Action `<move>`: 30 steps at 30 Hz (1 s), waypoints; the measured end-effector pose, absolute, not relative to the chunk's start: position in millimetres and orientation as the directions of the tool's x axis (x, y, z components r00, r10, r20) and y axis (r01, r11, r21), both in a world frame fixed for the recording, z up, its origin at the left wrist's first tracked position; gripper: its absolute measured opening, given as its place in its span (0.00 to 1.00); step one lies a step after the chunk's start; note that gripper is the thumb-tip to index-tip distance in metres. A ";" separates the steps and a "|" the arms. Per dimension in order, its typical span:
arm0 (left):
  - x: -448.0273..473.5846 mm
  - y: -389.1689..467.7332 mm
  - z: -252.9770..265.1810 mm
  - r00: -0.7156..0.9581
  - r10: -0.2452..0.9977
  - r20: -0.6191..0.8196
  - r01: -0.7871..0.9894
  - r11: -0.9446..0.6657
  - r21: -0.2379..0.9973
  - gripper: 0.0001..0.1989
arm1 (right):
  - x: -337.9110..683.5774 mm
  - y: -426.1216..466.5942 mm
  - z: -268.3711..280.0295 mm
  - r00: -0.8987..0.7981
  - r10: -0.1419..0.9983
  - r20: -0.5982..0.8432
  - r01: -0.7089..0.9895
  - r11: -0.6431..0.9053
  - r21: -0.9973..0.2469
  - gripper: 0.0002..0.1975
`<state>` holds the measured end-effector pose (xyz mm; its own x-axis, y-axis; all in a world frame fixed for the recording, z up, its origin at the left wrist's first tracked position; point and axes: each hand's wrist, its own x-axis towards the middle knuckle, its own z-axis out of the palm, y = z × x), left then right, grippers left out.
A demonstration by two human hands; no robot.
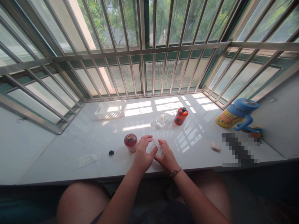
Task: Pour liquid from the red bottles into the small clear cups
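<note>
Both my hands meet over the front middle of the white sill, around a small clear bottle (159,151) with a whitish translucent top (155,143). My right hand (166,156) is closed round the bottle's side. My left hand (144,153) is curled with its thumb and fingers at the whitish top; the exact contact is partly hidden. Just left of my left hand stands a dark red bottle (130,143) with its mouth uncovered. A small black cap (111,152) lies farther left on the sill.
Behind stand a clear glass bottle (161,121) and a red bottle with black cap (181,116). A white basket (109,114) sits back left, a flat wrapper (88,160) front left. At right are a blue-yellow jug (230,116) and a beige lump (215,147). Metal bars (154,74) line the window.
</note>
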<state>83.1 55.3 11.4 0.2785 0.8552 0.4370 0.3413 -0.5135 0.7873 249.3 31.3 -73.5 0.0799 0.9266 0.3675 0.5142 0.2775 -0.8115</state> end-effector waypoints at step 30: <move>-222.1 78.9 -24.3 0.007 0.992 0.128 0.996 0.004 -0.087 0.21 | 251.9 29.2 -76.8 0.055 0.911 0.408 0.554 0.312 -0.772 0.33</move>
<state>-222.1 78.9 -24.3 0.0067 0.9918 0.1276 0.9962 0.0044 -0.0870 251.9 29.2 -76.8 0.0548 0.9114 0.4079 0.5539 0.3122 -0.7718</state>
